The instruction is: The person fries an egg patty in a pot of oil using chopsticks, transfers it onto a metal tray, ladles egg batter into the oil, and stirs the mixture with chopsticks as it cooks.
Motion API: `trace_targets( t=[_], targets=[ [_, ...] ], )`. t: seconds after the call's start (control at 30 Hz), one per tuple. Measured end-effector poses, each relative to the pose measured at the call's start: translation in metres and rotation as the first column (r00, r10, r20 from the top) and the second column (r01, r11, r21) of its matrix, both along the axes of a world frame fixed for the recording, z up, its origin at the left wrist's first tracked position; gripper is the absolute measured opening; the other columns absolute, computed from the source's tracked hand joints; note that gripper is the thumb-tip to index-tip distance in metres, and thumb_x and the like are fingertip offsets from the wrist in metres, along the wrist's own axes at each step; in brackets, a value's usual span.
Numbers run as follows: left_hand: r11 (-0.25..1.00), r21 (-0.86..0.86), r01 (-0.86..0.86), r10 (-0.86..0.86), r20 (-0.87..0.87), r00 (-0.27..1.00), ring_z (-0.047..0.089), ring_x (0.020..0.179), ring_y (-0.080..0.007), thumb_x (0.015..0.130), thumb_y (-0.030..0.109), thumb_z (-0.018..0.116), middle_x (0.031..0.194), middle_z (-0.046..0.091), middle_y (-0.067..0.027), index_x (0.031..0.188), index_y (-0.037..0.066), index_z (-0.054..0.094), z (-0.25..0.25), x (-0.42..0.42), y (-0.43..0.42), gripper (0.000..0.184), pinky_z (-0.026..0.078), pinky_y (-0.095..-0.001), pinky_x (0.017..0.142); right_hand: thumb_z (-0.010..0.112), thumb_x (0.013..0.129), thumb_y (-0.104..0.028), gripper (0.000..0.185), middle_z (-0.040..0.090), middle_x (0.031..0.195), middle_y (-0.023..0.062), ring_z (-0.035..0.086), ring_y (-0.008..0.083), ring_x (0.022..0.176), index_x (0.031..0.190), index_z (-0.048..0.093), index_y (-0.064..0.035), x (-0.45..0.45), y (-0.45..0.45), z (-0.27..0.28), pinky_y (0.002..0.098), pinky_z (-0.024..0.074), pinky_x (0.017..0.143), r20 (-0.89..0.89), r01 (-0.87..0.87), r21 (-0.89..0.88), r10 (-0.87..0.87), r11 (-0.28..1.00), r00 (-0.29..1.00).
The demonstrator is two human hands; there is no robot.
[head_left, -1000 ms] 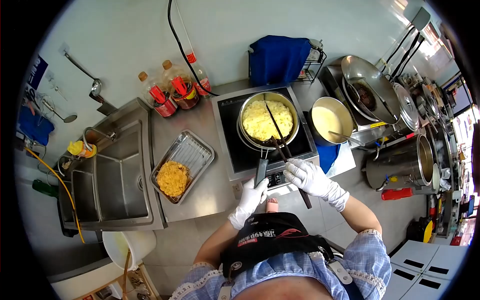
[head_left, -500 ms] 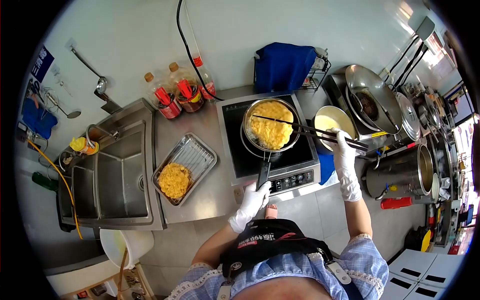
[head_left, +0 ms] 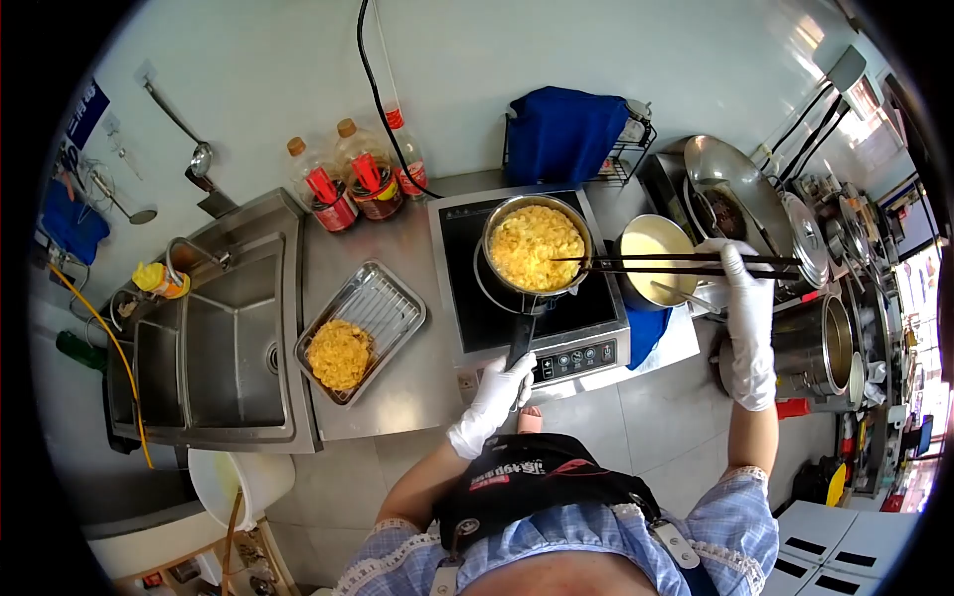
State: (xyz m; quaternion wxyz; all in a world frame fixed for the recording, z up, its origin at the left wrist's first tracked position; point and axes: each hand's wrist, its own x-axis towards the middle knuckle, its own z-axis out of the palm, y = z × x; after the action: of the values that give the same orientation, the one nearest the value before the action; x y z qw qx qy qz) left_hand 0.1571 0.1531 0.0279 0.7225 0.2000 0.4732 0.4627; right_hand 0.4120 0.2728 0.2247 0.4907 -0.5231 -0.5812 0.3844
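On the stove, the pan holds a flat golden patty where a pale side showed a second ago; it seems freshly turned, leaving the other side to cook. The left hand grips the handle; the right hand, now farther right, holds chopsticks.

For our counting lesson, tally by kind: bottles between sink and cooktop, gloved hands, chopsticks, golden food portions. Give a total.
Bottles: 3
Gloved hands: 2
Chopsticks: 2
Golden food portions: 2 (saucepan, tray)
Total: 9
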Motion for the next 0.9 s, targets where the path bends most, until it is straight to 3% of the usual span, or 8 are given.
trace_targets(
  t=[0.13, 0.27, 0.43, 0.57, 0.63, 0.7, 0.77, 0.9],
  targets=[
    [0.996, 0.011, -0.087, 0.088, -0.012, 0.996, 0.051, 0.047, -0.0090, 0.091, 0.027, 0.053, 0.066, 0.056, -0.0026, 0.089, 0.003, 0.054, -0.004, 0.001, -0.002, 0.023, 0.038, -0.0205, 0.038, 0.057, 0.088, -0.027, 0.030, 0.065, 0.082, 0.0099, 0.063, 0.0168, 0.073, 0.089, 0.064, 0.0027, 0.003, -0.010, 0.032, 0.0273, 0.0497, 0.069, 0.063, 0.012, 0.055, -0.015, 0.998, 0.998],
    [0.972, 0.045, -0.231, 0.232, -0.030, 0.972, 0.058, 0.061, -0.0118, 0.092, 0.029, 0.051, 0.077, 0.061, -0.0041, 0.100, 0.002, 0.058, -0.021, -0.009, -0.012, 0.028, 0.048, -0.0234, 0.054, 0.056, 0.089, -0.026, 0.029, 0.065, 0.081, 0.0094, 0.063, 0.0167, 0.073, 0.089, 0.064, 0.0022, 0.001, -0.013, 0.036, 0.0267, 0.0494, 0.069, 0.040, 0.042, 0.101, -0.046, 0.994, 0.998],
    [0.981, 0.036, -0.189, 0.191, -0.081, 0.978, 0.060, 0.065, -0.0122, 0.093, 0.030, 0.047, 0.081, 0.062, -0.0059, 0.105, 0.000, 0.055, -0.027, -0.031, -0.030, 0.033, 0.050, -0.0247, 0.058, 0.058, 0.088, -0.024, 0.026, 0.066, 0.083, 0.0064, 0.060, 0.0130, 0.077, 0.088, 0.067, 0.0009, 0.000, -0.010, 0.022, 0.0250, 0.0455, 0.076, 0.122, 0.008, 0.121, -0.023, 0.993, 0.992],
    [0.965, 0.008, -0.263, 0.262, -0.140, 0.955, 0.057, 0.065, -0.0135, 0.095, 0.029, 0.043, 0.081, 0.060, -0.0076, 0.107, -0.002, 0.053, -0.026, -0.038, -0.042, 0.034, 0.048, -0.0249, 0.060, 0.056, 0.089, -0.024, 0.028, 0.066, 0.084, 0.0077, 0.061, 0.0153, 0.080, 0.091, 0.065, 0.0022, -0.006, -0.010, 0.013, 0.0271, 0.0460, 0.079, 0.035, 0.038, 0.158, -0.044, 0.987, 0.998],
    [0.961, -0.012, -0.275, 0.270, -0.158, 0.950, 0.058, 0.068, -0.0142, 0.095, 0.028, 0.042, 0.083, 0.060, -0.0083, 0.108, -0.002, 0.053, -0.031, -0.042, -0.047, 0.034, 0.047, -0.0252, 0.062, 0.061, 0.085, -0.013, 0.017, 0.065, 0.089, 0.0090, 0.059, 0.0172, 0.087, 0.088, 0.064, 0.0027, -0.004, -0.006, -0.002, 0.0294, 0.0449, 0.084, -0.094, -0.038, 0.248, 0.063, 0.968, 0.994],
    [0.960, -0.004, -0.280, 0.276, -0.156, 0.949, 0.059, 0.070, -0.0148, 0.095, 0.027, 0.042, 0.082, 0.060, -0.0082, 0.109, -0.001, 0.053, -0.038, -0.044, -0.051, 0.033, 0.047, -0.0258, 0.062, 0.063, 0.080, -0.006, 0.011, 0.066, 0.088, 0.0093, 0.061, 0.0179, 0.085, 0.086, 0.064, 0.0029, -0.006, -0.007, -0.016, 0.0300, 0.0457, 0.084, 0.206, -0.292, 0.318, 0.235, 0.902, 0.950],
    [0.955, -0.018, -0.296, 0.289, -0.153, 0.945, 0.059, 0.070, -0.0150, 0.095, 0.027, 0.042, 0.082, 0.060, -0.0080, 0.108, 0.000, 0.054, -0.040, -0.045, -0.052, 0.033, 0.047, -0.0254, 0.062, 0.067, 0.075, -0.004, 0.011, 0.066, 0.087, 0.0084, 0.063, 0.0181, 0.082, 0.084, 0.064, 0.0013, -0.005, -0.012, -0.027, 0.0293, 0.0478, 0.079, 0.398, -0.385, 0.320, 0.246, 0.865, 0.884],
    [0.949, -0.022, -0.313, 0.303, -0.193, 0.933, 0.059, 0.070, -0.0150, 0.095, 0.027, 0.043, 0.083, 0.061, -0.0077, 0.106, 0.000, 0.055, -0.030, -0.042, -0.051, 0.032, 0.047, -0.0249, 0.062, 0.067, 0.074, -0.004, 0.014, 0.066, 0.088, 0.0109, 0.063, 0.0209, 0.084, 0.086, 0.065, 0.0029, -0.005, -0.018, -0.028, 0.0294, 0.0479, 0.079, 0.338, -0.347, 0.355, 0.227, 0.868, 0.913]
  ],
)
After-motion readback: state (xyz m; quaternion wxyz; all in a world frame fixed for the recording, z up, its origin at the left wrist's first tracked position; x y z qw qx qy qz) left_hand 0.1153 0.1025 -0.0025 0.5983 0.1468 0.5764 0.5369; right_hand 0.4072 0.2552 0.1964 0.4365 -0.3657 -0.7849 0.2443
